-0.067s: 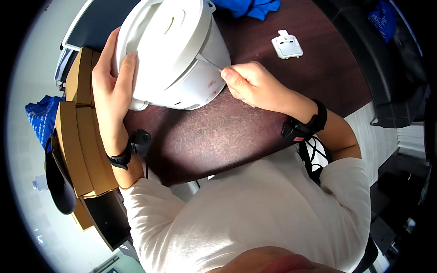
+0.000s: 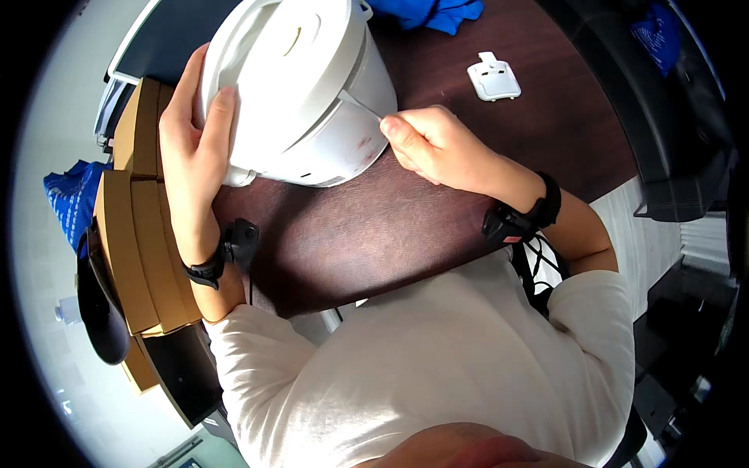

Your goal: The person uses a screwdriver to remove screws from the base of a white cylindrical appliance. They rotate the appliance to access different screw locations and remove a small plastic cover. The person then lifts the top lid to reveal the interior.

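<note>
A white rice cooker [image 2: 300, 86] stands tilted on the table, its lid toward me and reddish smudges low on its side. My left hand [image 2: 195, 129] grips the lid's left edge, thumb on top and fingers wrapped round the far side. At the cooker's right side, my right hand [image 2: 425, 140] is closed in a pinch on a thin pale strip [image 2: 361, 106]. The strip's other end meets the seam below the lid; whether it is a tool or part of the cooker I cannot tell. A small white plastic cover [image 2: 495, 81] lies on the table beyond my right hand.
Under the cooker is a dark reddish-brown table [image 2: 374, 226]. Blue cloth [image 2: 429, 12] lies at its far edge. Cardboard boxes [image 2: 133, 249] are stacked at the left, near a blue bag [image 2: 74, 199]. A black padded seat [image 2: 624, 101] borders the table's right side.
</note>
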The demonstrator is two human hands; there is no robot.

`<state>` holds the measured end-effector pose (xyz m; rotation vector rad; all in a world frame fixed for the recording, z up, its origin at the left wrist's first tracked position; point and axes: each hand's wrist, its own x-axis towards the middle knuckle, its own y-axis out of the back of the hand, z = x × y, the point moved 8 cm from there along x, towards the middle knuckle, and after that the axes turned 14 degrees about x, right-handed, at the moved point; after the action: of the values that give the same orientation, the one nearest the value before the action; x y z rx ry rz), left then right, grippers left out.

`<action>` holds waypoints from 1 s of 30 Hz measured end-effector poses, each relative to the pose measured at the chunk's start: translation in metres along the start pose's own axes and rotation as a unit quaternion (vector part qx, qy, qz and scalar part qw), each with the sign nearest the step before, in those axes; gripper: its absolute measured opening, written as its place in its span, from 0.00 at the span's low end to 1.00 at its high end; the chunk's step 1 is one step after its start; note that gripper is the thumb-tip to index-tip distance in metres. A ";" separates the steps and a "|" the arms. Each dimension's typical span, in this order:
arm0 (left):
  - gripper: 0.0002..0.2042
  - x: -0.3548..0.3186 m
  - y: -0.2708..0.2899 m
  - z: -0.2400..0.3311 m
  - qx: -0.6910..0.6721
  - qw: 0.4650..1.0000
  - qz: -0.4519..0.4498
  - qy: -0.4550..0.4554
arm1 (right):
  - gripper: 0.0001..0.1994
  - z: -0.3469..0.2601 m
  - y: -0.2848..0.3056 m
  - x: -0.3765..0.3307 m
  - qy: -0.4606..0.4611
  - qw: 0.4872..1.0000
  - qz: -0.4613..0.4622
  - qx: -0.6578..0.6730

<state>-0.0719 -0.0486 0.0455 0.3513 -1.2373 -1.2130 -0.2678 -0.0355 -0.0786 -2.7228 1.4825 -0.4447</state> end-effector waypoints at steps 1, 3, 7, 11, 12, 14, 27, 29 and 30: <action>0.22 0.000 0.000 -0.001 -0.007 1.000 0.004 -0.001 | 0.23 -0.003 0.000 0.000 0.018 1.000 0.004 -0.021; 0.22 0.000 0.002 0.000 0.024 0.999 0.004 -0.020 | 0.23 -0.003 0.000 -0.001 0.011 0.999 -0.001 -0.033; 0.22 -0.001 0.001 0.003 0.030 0.999 -0.003 -0.022 | 0.23 0.003 -0.007 -0.010 -0.151 0.985 -0.009 0.086; 0.22 0.001 0.002 0.007 0.044 0.999 -0.005 -0.020 | 0.21 0.004 -0.009 -0.009 -0.084 0.988 -0.018 0.127; 0.22 0.001 0.002 0.006 0.044 0.999 -0.006 -0.021 | 0.21 -0.001 -0.003 -0.002 0.015 1.000 0.013 0.022; 0.22 0.000 0.002 0.004 0.043 0.999 -0.006 -0.024 | 0.21 -0.024 0.002 -0.002 0.135 0.981 0.039 -0.131; 0.22 0.000 0.002 -0.011 0.006 0.999 -0.045 -0.008 | 0.24 -0.007 -0.010 -0.002 0.077 0.992 -0.012 -0.104; 0.22 0.001 0.001 -0.012 0.002 0.999 -0.050 -0.004 | 0.25 -0.001 -0.012 -0.002 0.053 0.995 -0.018 -0.077; 0.22 0.001 0.001 -0.013 0.000 0.998 -0.055 -0.003 | 0.25 0.002 -0.013 -0.001 0.045 0.997 -0.027 -0.059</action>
<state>-0.0606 -0.0541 0.0420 0.4199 -1.2359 -1.3089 -0.2570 -0.0274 -0.0787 -2.8756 1.5066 -0.5043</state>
